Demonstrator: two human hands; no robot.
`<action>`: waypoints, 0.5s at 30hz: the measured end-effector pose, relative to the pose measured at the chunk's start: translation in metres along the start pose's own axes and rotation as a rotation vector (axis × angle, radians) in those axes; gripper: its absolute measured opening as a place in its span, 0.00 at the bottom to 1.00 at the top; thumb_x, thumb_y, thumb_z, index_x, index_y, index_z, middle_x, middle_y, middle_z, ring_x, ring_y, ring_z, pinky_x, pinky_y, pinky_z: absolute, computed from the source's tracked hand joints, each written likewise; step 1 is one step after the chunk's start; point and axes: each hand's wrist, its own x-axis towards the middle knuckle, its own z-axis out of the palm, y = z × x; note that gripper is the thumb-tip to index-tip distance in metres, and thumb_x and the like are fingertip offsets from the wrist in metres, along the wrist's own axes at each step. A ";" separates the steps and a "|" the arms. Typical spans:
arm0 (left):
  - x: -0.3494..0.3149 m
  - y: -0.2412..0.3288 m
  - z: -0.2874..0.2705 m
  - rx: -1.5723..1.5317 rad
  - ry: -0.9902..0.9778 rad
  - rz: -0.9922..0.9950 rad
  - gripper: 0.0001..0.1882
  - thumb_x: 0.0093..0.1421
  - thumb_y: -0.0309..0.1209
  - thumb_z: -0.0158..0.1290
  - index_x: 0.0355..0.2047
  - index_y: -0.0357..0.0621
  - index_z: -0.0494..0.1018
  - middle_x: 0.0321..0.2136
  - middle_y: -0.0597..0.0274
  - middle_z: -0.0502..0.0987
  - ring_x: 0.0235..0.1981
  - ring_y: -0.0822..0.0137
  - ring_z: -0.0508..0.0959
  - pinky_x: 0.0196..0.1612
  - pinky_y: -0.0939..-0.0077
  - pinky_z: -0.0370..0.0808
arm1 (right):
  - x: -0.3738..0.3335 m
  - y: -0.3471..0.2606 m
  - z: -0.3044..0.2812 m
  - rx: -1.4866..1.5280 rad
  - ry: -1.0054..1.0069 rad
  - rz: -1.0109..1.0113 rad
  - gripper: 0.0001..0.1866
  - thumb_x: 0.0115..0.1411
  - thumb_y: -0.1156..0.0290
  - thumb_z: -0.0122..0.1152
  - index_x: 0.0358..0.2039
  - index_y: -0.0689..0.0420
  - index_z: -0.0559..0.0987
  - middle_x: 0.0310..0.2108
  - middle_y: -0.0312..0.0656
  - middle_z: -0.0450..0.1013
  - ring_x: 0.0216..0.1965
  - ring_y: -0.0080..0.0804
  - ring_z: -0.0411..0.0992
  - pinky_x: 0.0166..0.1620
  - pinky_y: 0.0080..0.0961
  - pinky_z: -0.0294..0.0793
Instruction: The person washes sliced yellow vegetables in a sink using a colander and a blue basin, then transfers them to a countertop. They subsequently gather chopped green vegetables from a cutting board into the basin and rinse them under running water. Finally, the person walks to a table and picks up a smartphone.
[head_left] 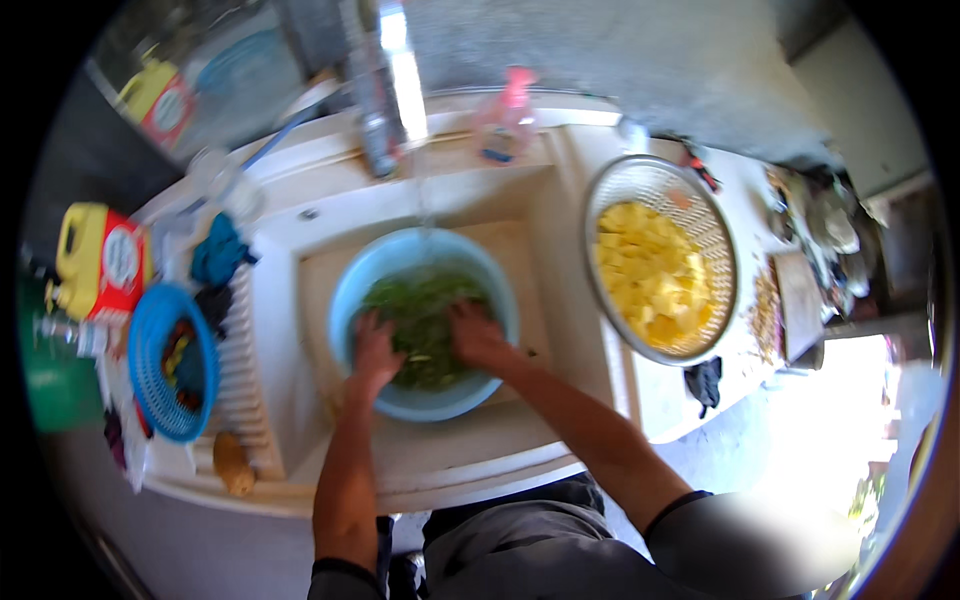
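A light blue basin (343, 290) sits in the sink and holds water with chopped leafy greens (425, 310) in it. From above the back of the basin, a stream of water runs down into it. At the basin's left side my left hand (376, 348) rests in the greens, its fingers spread. My right hand (477, 335) lies among the greens on the other side, fingers stretched out and their tips partly hidden by leaves and water. Both hands look open and slightly blurred, and neither shows a clear grip on anything.
Right of the sink (575, 330) stands a metal colander (725, 300) of yellow cut pieces. A pink spray bottle (512, 110) stands behind. Leftward are a blue plastic basket (145, 345), a yellow-and-red jug (90, 255), a teal cloth (218, 252) and a brown oval object (232, 463).
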 end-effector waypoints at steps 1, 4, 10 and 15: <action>0.002 0.003 0.000 -0.019 0.006 -0.009 0.35 0.44 0.33 0.70 0.54 0.41 0.73 0.63 0.42 0.62 0.64 0.38 0.60 0.66 0.50 0.62 | 0.004 -0.002 0.007 0.007 0.045 0.004 0.28 0.54 0.74 0.54 0.58 0.58 0.70 0.60 0.55 0.63 0.59 0.59 0.63 0.55 0.45 0.74; 0.008 0.012 0.006 -0.122 -0.243 -0.011 0.38 0.44 0.32 0.70 0.56 0.40 0.70 0.61 0.40 0.62 0.64 0.38 0.59 0.66 0.48 0.61 | -0.002 -0.036 0.017 0.151 -0.246 -0.077 0.37 0.48 0.68 0.67 0.61 0.54 0.69 0.63 0.52 0.61 0.64 0.57 0.60 0.62 0.51 0.67; -0.004 -0.002 0.011 -0.102 -0.078 -0.061 0.37 0.45 0.27 0.67 0.57 0.35 0.67 0.61 0.43 0.62 0.63 0.39 0.62 0.66 0.52 0.62 | -0.016 -0.024 0.004 0.001 0.000 -0.058 0.26 0.54 0.68 0.60 0.55 0.58 0.73 0.58 0.56 0.66 0.58 0.58 0.66 0.55 0.50 0.74; 0.009 -0.038 0.059 -0.235 -0.325 0.058 0.34 0.50 0.27 0.62 0.58 0.35 0.66 0.58 0.36 0.66 0.59 0.39 0.68 0.64 0.54 0.64 | -0.017 -0.040 -0.001 -0.002 -0.414 -0.096 0.18 0.55 0.70 0.57 0.46 0.63 0.80 0.48 0.58 0.73 0.48 0.58 0.74 0.47 0.49 0.78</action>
